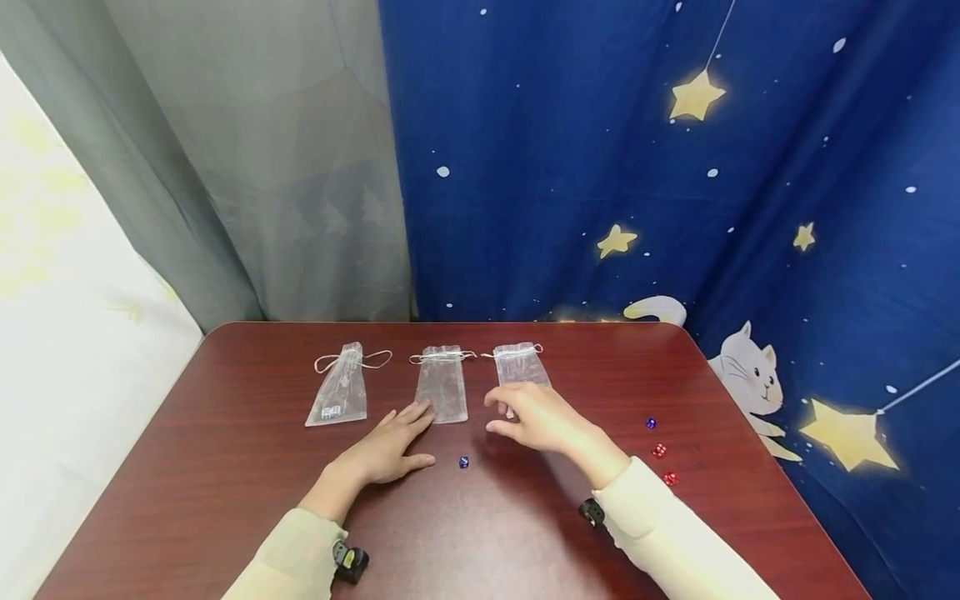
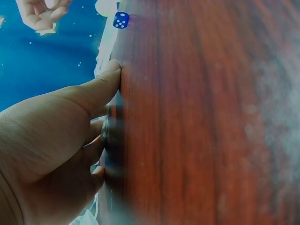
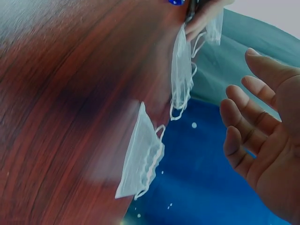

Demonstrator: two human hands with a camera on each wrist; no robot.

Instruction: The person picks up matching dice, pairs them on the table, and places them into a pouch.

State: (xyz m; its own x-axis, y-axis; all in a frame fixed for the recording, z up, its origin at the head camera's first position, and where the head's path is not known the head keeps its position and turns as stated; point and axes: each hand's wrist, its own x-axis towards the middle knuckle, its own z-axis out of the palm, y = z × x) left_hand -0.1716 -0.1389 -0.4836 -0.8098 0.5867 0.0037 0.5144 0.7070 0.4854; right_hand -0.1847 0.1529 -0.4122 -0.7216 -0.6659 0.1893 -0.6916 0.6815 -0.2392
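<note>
My left hand point(image 1: 386, 448) rests on the table with its fingers extended, fingertips at the lower left corner of the middle drawstring bag point(image 1: 444, 390). This bag is sheer, white and lies flat. A blue die point(image 1: 463, 462) with white dots sits just right of the left thumb; it also shows in the left wrist view point(image 2: 121, 20). Over the lower part of the right drawstring bag point(image 1: 519, 363) hovers my right hand point(image 1: 542, 421), fingers loosely bent and holding nothing. That bag's lower end is partly hidden in the head view, but shows whole in the right wrist view point(image 3: 140, 161).
At the left lies another sheer drawstring bag point(image 1: 347, 379) with small dice-like pieces point(image 1: 331, 412) in its bottom corner. Right of the right forearm are a blue die point(image 1: 651, 423) and two red dice point(image 1: 659, 451). Curtains point(image 1: 525, 167) hang behind the table's far edge.
</note>
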